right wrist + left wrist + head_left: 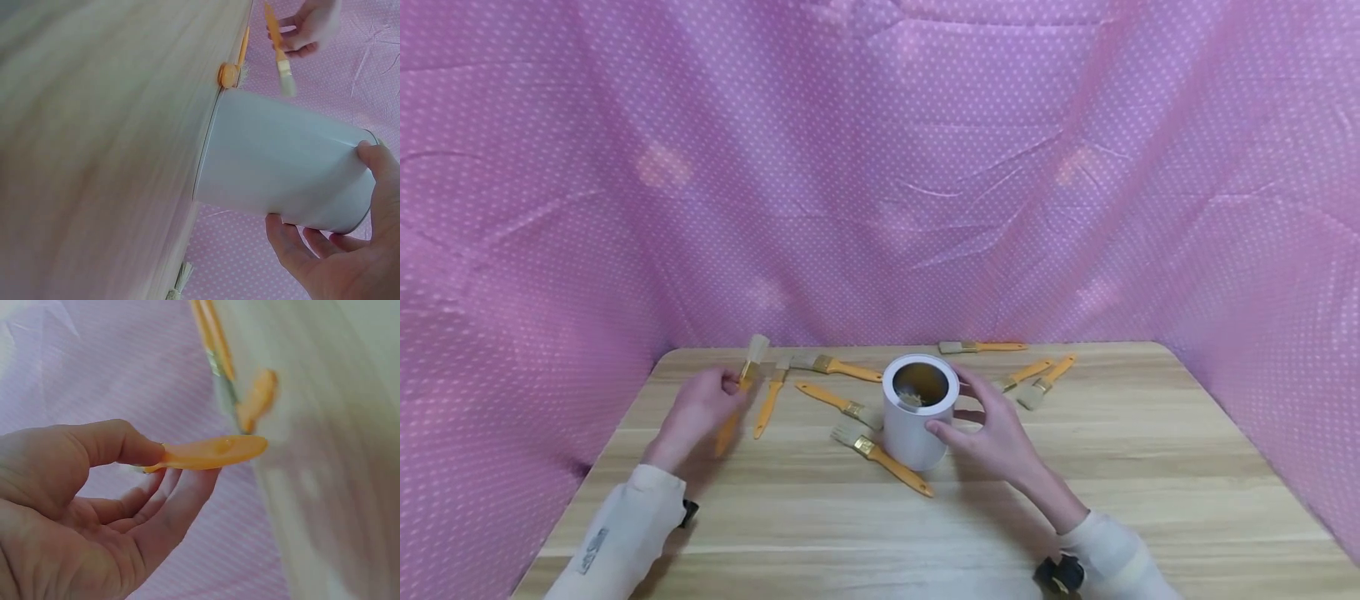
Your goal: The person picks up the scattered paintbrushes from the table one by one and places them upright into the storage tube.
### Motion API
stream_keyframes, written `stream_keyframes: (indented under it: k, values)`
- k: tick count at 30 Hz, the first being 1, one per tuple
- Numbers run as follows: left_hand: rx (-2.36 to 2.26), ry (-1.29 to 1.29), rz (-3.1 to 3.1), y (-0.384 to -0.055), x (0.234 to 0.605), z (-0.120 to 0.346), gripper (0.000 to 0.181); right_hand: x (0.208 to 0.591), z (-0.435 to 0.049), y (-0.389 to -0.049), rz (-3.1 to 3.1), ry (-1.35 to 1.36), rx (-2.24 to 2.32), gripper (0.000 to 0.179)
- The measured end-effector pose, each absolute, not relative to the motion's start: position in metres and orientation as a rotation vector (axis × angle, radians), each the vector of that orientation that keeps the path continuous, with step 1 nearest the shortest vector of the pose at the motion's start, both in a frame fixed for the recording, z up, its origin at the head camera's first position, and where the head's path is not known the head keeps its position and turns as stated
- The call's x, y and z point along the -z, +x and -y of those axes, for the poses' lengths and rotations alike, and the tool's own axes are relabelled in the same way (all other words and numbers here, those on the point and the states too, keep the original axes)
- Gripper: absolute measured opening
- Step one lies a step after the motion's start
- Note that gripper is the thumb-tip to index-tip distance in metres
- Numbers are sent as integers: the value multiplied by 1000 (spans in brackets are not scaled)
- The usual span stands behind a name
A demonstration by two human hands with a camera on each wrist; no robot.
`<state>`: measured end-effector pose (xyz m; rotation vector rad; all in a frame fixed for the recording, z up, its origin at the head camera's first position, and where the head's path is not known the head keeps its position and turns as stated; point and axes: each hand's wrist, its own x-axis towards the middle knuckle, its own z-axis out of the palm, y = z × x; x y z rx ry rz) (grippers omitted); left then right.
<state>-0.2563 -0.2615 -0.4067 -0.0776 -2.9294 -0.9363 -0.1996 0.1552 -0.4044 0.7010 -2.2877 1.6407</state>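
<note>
Paintbrush (pixel 748 375), judged light and best taken by its stiff handle (pixel 726 435), was pinched there by left hand (pixel 706 404) above table (pixel 1112 475); upright can (pixel 916 440) was gripped near rim (pixel 888 388) by right hand (pixel 996 435).

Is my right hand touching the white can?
Touching: the right wrist view shows the right hand gripping the white can between thumb and fingers.

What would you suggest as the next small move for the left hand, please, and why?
Probably carry the held brush over to the white can and lower it in: the left hand grips its handle, while the right hand holds the upright can, whose top is open.
</note>
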Motion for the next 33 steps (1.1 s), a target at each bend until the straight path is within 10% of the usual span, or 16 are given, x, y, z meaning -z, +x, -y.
stream_keyframes:
  k: [33]
  values:
    - [1822, -624, 2223, -226, 335, 113, 36, 408, -155, -199, 2284, 692, -1623, 76]
